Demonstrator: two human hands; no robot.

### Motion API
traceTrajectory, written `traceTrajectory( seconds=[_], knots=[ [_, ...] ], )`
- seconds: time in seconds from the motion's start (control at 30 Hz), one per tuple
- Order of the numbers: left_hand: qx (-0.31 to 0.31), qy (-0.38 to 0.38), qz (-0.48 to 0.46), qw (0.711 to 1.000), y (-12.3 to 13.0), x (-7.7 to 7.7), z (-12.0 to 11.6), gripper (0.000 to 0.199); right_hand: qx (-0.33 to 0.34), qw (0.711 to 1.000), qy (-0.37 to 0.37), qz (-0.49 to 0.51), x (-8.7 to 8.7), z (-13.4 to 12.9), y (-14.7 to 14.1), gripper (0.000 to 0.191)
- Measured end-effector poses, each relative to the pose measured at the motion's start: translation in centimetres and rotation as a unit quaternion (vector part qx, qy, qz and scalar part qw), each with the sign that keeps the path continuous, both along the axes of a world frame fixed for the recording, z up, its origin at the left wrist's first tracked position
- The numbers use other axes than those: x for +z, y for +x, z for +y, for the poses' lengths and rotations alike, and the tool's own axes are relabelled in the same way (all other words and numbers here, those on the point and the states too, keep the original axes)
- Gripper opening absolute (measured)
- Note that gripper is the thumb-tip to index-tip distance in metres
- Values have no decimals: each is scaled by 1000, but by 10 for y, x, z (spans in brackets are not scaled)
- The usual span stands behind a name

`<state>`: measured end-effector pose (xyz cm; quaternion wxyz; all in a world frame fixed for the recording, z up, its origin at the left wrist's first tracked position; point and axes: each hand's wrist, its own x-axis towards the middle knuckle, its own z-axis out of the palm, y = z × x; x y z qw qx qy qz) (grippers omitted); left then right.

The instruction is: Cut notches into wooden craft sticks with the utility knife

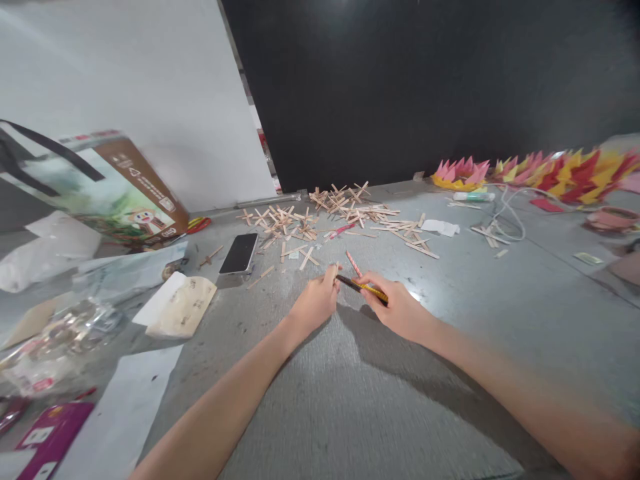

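My right hand (395,303) is wrapped round a black-and-yellow tool (370,289), whose dark tip points left. A red-and-white striped stick (353,263) rises beside its fingers. My left hand (317,300) is closed in a pinch at the tool's tip, on something small that looks like a piece of wood, mostly hidden by the fingers. Both hands are above the grey table (320,400). Beyond them lies a spread of thin wooden sticks (287,223), many crossed over each other.
A phone (239,253) lies left of the sticks, near a printed bag (135,193). Plastic wrappers (65,340) and white paper (120,413) cover the left side. Paper flower shapes (575,177), a glue tube (474,197) and a white cable (505,217) are at the right.
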<state>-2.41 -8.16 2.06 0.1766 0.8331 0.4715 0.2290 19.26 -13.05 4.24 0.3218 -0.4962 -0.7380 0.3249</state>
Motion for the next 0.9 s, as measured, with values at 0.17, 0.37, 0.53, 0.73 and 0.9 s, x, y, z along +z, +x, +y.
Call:
traceTrajectory(
  seconds=[0.17,0.37,0.53,0.73,0.9],
  knots=[
    [-15,71,91,993,-3,-3,3,42,19,999,-13,-28,15,2,7,25],
    [-108,119,143,977,0,-4,-2,57,108,987,-27,-118,33,6,23,22],
    [50,-41,-170,983,4,-8,3,40,82,988,-17,-126,34,7,27,32],
    [76,-154,-414,894,-1,-7,18,53,-22,998,22,-49,26,13,29,38],
    [29,-185,-436,880,2,0,8,63,-78,989,-4,126,-4,12,21,42]
  ],
)
